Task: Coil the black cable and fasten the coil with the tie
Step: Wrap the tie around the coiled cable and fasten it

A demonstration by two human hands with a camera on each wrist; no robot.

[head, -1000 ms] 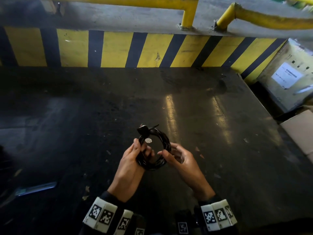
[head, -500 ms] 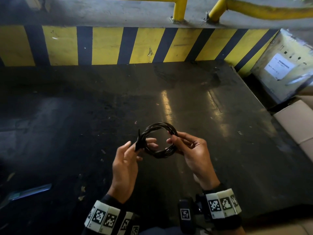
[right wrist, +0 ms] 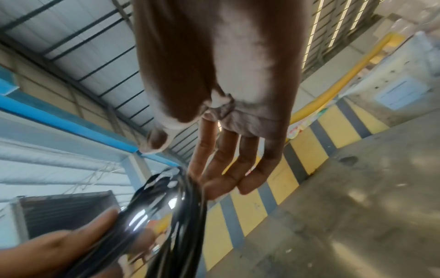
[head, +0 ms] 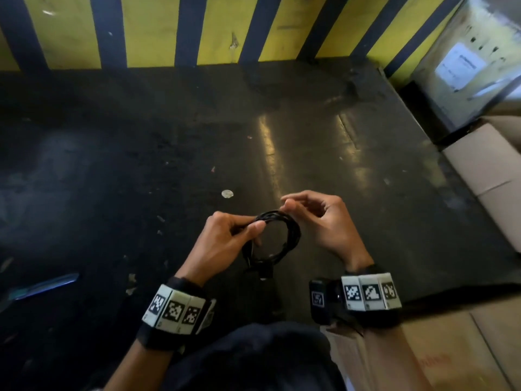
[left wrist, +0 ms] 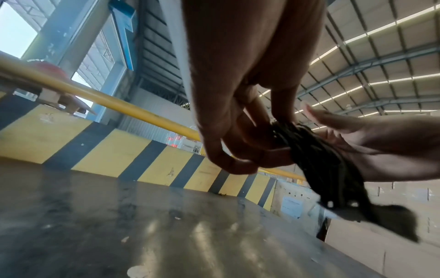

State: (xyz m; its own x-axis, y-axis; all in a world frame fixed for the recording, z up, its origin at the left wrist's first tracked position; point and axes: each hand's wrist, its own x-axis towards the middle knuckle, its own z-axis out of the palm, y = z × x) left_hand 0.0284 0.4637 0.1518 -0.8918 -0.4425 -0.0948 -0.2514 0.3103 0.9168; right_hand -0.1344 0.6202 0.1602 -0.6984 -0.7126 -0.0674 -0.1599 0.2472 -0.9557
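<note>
The black cable is wound into a small coil (head: 296,235) held in the air above the dark table. My left hand (head: 251,232) grips the coil's left side, fingers and thumb curled round the strands (left wrist: 321,159). My right hand (head: 290,204) is at the coil's top right. Its fingers (right wrist: 228,165) are nearly straight, their tips touch the strands (right wrist: 181,216), and the thumb stands apart. A black end piece (head: 262,270) hangs below the coil; I cannot tell whether it is the tie or a plug.
The dark table (head: 141,165) ends at a yellow-and-black striped barrier (head: 158,29) at the back. Cardboard boxes (head: 485,170) stand to the right and another (head: 451,348) at the near right. A small white disc (head: 227,193) and a blue strip (head: 45,286) lie on the table.
The coil has turned in my left hand, carrying the black end piece from top, past the left side, to the bottom. My right hand let go of the coil's right side and is now at its top.
</note>
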